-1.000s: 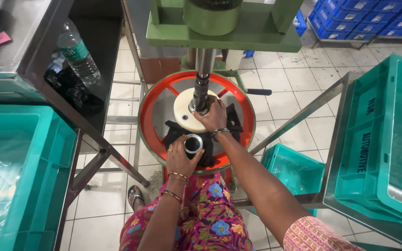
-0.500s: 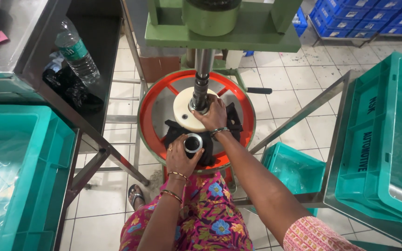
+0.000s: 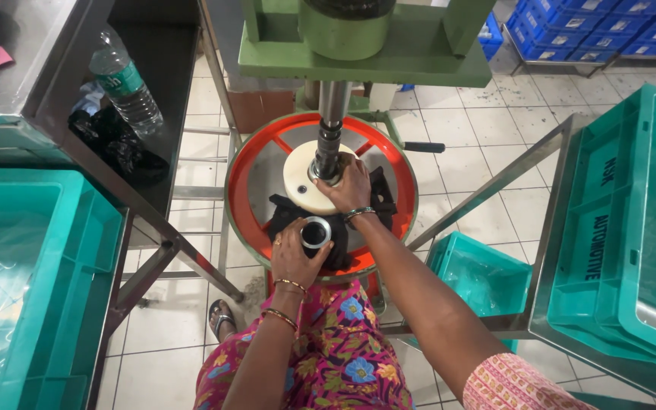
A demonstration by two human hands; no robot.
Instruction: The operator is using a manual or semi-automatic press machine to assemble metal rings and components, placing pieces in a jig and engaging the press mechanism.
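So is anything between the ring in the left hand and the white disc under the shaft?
Partly: the right hand rests on the disc at the shaft, beyond the ring in the left hand.

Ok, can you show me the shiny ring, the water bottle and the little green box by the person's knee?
metal ring (image 3: 315, 231), head view, on its rim.
water bottle (image 3: 127, 85), head view, on its green label.
small teal crate (image 3: 474, 275), head view, on its inside wall.

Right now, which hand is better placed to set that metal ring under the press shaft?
Probably the left hand: it holds the metal ring. The right hand rests at the press shaft on the cream disc.
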